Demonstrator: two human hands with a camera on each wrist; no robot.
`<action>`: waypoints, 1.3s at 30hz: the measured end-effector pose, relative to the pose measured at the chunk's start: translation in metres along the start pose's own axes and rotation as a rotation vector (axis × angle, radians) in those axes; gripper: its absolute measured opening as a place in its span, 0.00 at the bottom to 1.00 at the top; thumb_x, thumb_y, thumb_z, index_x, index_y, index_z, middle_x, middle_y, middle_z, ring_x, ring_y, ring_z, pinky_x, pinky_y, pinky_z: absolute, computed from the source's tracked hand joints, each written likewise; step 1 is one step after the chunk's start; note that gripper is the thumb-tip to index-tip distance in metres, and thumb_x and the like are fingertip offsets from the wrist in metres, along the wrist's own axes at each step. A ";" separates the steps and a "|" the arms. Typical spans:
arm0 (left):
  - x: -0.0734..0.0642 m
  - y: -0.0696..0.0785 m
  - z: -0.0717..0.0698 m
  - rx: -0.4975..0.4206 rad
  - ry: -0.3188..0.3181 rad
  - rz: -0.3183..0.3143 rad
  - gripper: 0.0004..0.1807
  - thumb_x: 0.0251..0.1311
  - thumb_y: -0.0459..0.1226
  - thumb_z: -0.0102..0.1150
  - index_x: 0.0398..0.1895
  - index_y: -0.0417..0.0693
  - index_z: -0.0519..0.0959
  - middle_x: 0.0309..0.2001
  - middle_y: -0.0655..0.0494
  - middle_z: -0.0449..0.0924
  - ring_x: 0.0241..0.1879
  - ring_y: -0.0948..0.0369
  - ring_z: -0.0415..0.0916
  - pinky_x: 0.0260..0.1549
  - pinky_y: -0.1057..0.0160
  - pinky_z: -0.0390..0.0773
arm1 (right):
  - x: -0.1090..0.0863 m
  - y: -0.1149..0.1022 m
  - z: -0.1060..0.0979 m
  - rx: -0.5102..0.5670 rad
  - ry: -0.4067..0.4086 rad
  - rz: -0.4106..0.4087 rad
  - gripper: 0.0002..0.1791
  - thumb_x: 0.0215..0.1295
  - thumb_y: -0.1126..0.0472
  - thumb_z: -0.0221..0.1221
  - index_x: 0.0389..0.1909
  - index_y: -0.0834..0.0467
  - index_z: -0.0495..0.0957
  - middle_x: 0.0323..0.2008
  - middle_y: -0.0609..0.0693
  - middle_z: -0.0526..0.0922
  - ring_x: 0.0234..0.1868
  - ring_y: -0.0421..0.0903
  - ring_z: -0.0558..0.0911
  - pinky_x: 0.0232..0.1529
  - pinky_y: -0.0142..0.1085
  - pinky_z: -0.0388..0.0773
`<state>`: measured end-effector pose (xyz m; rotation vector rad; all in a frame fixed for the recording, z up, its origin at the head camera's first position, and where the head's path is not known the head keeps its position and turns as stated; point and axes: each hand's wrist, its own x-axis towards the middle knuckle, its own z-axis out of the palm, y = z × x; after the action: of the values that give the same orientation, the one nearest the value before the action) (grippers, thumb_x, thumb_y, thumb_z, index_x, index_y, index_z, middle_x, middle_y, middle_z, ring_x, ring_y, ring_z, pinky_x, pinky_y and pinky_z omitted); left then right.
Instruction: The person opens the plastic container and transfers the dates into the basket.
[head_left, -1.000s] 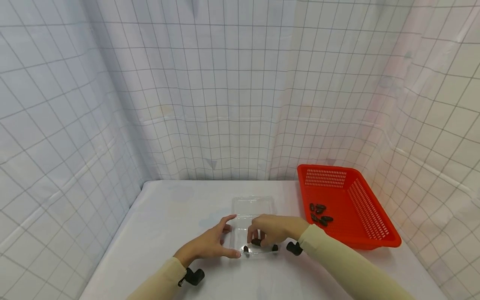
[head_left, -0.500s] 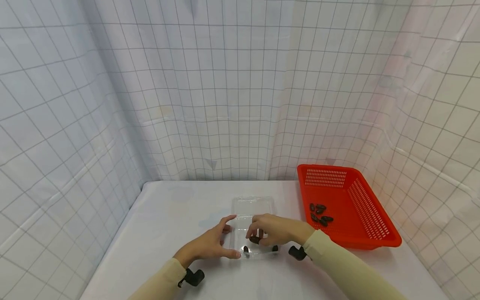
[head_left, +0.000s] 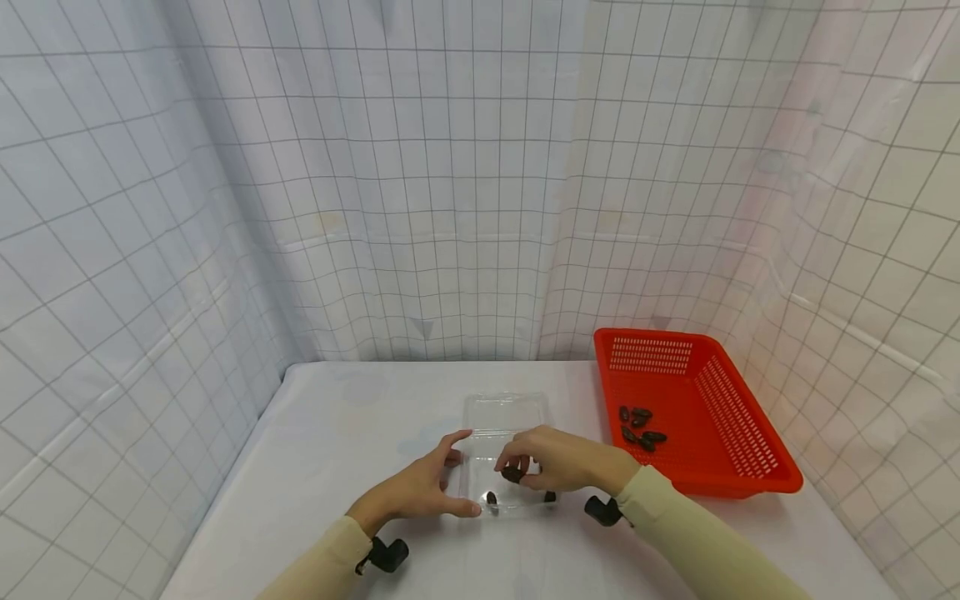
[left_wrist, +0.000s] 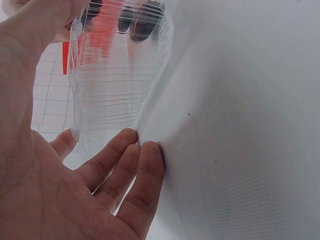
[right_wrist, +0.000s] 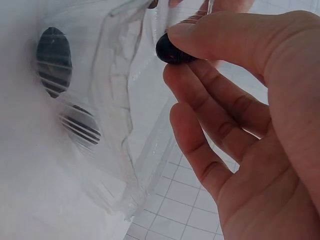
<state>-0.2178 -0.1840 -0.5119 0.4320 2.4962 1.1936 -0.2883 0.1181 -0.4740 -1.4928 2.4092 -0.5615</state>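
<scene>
A clear plastic clamshell box (head_left: 483, 473) stands on the white table, its lid (head_left: 506, 410) laid back on the far side. My left hand (head_left: 420, 490) holds the box's left side, thumb at the near corner and fingers spread along the wall (left_wrist: 107, 112). Between thumb and fingertips my right hand (head_left: 561, 458) pinches a glossy dark oval, date-like piece (head_left: 512, 474), over the box. Two similar dark pieces lie in the box, one near its front left (head_left: 492, 498), one near its front right (head_left: 551, 497). The right wrist view shows dark ovals (right_wrist: 54, 62) through the plastic.
A red plastic basket (head_left: 783, 482) with slotted sides stands at the right, behind the right forearm. Several more dark ovals (head_left: 647, 445) lie at its left side. White grid-patterned sheets (head_left: 487, 208) hang around the table's back and sides.
My right hand has risen slightly within the box area, lifting the pinched dark oval a little up and away from the front edge. The left hand and box have stayed put.
</scene>
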 end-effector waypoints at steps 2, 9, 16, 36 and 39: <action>0.000 0.000 0.000 -0.002 0.000 0.002 0.70 0.61 0.54 0.89 0.97 0.61 0.49 0.82 0.36 0.75 0.69 0.41 0.85 0.73 0.30 0.82 | -0.003 -0.001 -0.002 -0.002 0.009 0.000 0.19 0.77 0.68 0.74 0.65 0.53 0.91 0.53 0.41 0.94 0.51 0.30 0.88 0.59 0.38 0.93; 0.000 0.000 -0.001 -0.016 -0.007 -0.003 0.70 0.61 0.54 0.89 0.97 0.63 0.49 0.83 0.36 0.74 0.71 0.40 0.84 0.74 0.30 0.81 | -0.013 -0.003 -0.008 -0.014 0.048 0.004 0.19 0.76 0.68 0.75 0.64 0.54 0.92 0.51 0.42 0.92 0.51 0.31 0.87 0.59 0.39 0.93; -0.001 0.001 -0.001 -0.023 -0.005 -0.003 0.70 0.60 0.54 0.89 0.97 0.61 0.50 0.83 0.35 0.74 0.71 0.39 0.84 0.75 0.29 0.80 | -0.023 -0.004 -0.016 -0.019 0.095 0.000 0.20 0.75 0.68 0.76 0.64 0.51 0.92 0.51 0.42 0.92 0.51 0.33 0.88 0.61 0.45 0.93; -0.001 0.000 0.000 -0.022 -0.004 -0.011 0.70 0.60 0.54 0.89 0.97 0.62 0.49 0.83 0.36 0.73 0.70 0.39 0.84 0.74 0.29 0.80 | -0.046 0.009 -0.031 0.016 0.223 -0.052 0.22 0.76 0.68 0.76 0.65 0.49 0.91 0.56 0.43 0.94 0.54 0.36 0.91 0.62 0.38 0.92; -0.001 0.000 -0.001 -0.023 -0.006 -0.009 0.70 0.60 0.54 0.89 0.97 0.62 0.49 0.84 0.35 0.73 0.70 0.38 0.84 0.74 0.29 0.80 | -0.051 0.012 -0.035 0.019 0.235 -0.041 0.22 0.76 0.68 0.77 0.66 0.49 0.91 0.56 0.43 0.94 0.55 0.37 0.92 0.62 0.40 0.93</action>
<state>-0.2171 -0.1847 -0.5112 0.4179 2.4738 1.2147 -0.2894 0.1747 -0.4479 -1.5491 2.5411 -0.8089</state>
